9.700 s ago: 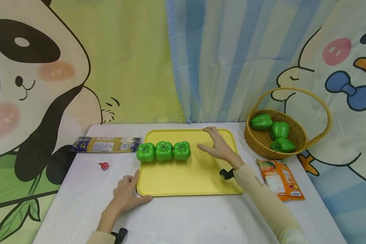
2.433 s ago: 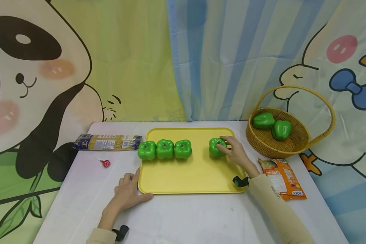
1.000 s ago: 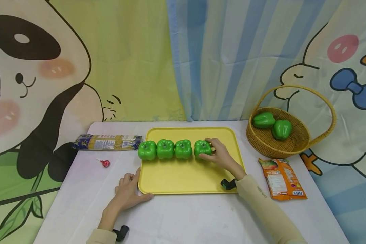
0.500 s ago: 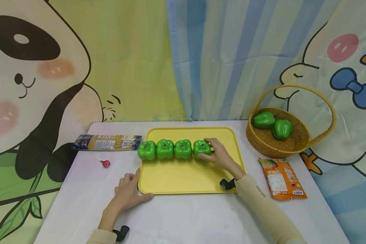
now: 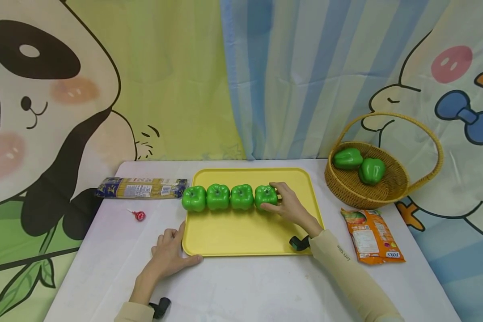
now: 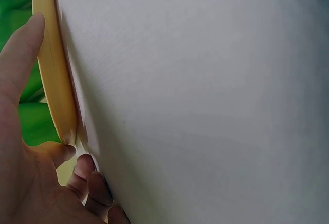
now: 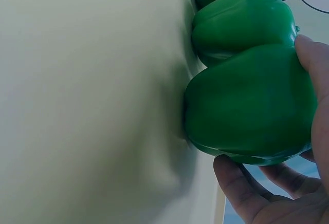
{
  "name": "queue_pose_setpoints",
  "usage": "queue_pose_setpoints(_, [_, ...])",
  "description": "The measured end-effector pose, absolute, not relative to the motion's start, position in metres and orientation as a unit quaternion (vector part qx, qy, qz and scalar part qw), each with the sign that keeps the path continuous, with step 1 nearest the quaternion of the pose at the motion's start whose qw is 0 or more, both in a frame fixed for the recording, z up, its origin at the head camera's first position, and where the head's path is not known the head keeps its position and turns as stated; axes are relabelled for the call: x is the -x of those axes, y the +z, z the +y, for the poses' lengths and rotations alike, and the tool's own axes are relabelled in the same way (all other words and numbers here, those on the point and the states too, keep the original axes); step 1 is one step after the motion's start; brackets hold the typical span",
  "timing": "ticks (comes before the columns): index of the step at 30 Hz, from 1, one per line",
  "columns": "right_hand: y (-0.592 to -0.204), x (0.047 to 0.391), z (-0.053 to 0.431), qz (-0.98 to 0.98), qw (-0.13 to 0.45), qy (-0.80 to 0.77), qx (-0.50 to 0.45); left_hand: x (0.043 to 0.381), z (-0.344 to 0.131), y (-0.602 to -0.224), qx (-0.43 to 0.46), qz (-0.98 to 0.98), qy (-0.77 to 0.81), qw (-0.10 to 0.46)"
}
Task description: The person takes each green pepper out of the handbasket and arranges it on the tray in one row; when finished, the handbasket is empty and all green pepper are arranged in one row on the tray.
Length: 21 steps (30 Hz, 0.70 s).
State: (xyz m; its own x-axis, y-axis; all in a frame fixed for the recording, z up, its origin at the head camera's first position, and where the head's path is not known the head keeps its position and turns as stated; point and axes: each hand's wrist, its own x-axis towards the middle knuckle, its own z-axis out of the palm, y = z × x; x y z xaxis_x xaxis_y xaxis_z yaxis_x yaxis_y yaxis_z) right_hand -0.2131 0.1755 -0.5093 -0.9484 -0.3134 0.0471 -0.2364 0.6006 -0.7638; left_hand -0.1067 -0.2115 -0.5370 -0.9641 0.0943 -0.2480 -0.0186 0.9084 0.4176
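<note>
R hand (image 5: 290, 206) is holding a glossy green bell pepper (image 5: 265, 197), thumb on near side, fingers on far & right sides, stem facing up. Grip is narrowed to pepper's width; the R wrist view is showing thumb & fingertips pressing its skin. That pepper is sitting on a yellow, round-cornered rect. tray (image 5: 229, 235), right end of a row w/ three matching glossy green peppers (image 5: 218, 197). It's standing just beside its neighbour; can't tell if those two are touching. Leftmost pepper is overlapping the tray's L rim.

L hand (image 5: 167, 256) is resting at tray's near L corner, thumb & index spread wide, thumb lying along near rim, index touching L side; other fingers are bending loosely on the white tablecloth (image 5: 241, 290).

Right of tray, a tan woven basket w/ tall hoop handle (image 5: 348, 197) is holding two more green peppers (image 5: 372, 171). An orange printed plastic pkt (image 5: 372, 237) is lying in front of basket. Left of tray, a long clear-&-blue bag of yellow spaghetti (image 5: 141, 188) is lying crosswise, its R end near leftmost pepper. A small red lollipop w/ white stick (image 5: 139, 216) is lying nearer the person, below the bag.
</note>
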Motion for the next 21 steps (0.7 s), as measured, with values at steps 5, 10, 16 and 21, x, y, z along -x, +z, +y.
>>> queue_pose_setpoints(5, [-0.5084, 0.2117, 0.1755, 0.892, 0.049, -0.423, 0.154, 0.1067, -0.2105, -0.5367, -0.018, 0.968, 0.212, 0.132])
queue_pose_setpoints(10, [-0.5086, 0.2109, 0.1755, 0.890, 0.054, -0.428, 0.149, 0.1066, -0.2106, -0.5372, -0.020, 0.969, 0.208, 0.131])
queue_pose_setpoints(16, [-0.5086, 0.2096, 0.1773, 0.892, 0.056, -0.425, 0.141, 0.1073, -0.2108, -0.5377, -0.019, 0.968, 0.213, 0.134])
queue_pose_setpoints(21, [-0.5053, 0.2079, 0.1840, 0.895, 0.053, -0.424, 0.131, 0.1080, -0.2110, -0.5384, -0.014, 0.966, 0.215, 0.141])
